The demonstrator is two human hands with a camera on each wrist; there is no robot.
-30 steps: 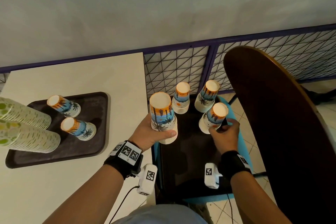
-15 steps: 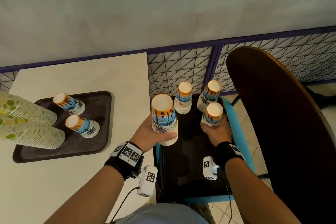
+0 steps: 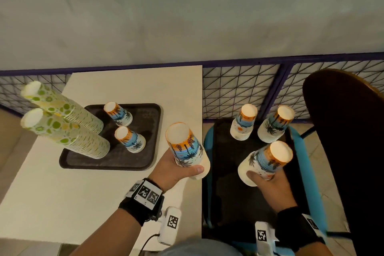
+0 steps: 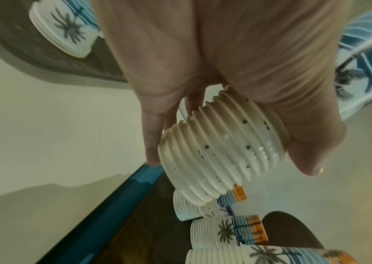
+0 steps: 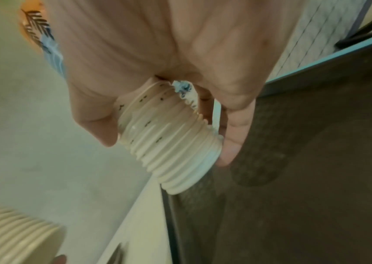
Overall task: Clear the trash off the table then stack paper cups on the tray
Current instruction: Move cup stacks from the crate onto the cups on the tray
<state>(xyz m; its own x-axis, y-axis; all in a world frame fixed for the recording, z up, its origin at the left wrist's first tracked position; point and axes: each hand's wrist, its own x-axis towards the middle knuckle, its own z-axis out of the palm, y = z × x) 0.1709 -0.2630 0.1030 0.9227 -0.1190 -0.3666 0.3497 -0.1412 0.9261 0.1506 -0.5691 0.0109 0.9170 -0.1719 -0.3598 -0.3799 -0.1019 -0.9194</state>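
Left hand (image 3: 174,169) grips a stack of palm-print cups (image 3: 187,148), fingers and thumb curled round its ribbed white rims, above the table's right edge. Right hand (image 3: 268,181) wraps a second, similar stack (image 3: 265,161), tilted, held clear above the dark tray (image 3: 224,193) on the blue chair seat (image 3: 309,172). In both wrist views the nested rims show as close, rounded paper ridges.

Further out, two palm-print stacks (image 3: 243,122) stand upside down at the far end of the chair tray. On the pale, smooth table (image 3: 62,203) sits a brown tray (image 3: 108,164) with rounded corners; it carries two short palm-print stacks (image 3: 124,127) and two tall stacks of green-dotted cups (image 3: 66,131). Behind, a wire mesh fence (image 3: 232,93) and a grey wall (image 3: 187,16). A dark curved wooden chair back (image 3: 349,141) stands on the right.

Versus a second ago: the right hand only touched its stack on the chair tray; now it has it lifted. The left stack has shifted toward the table.
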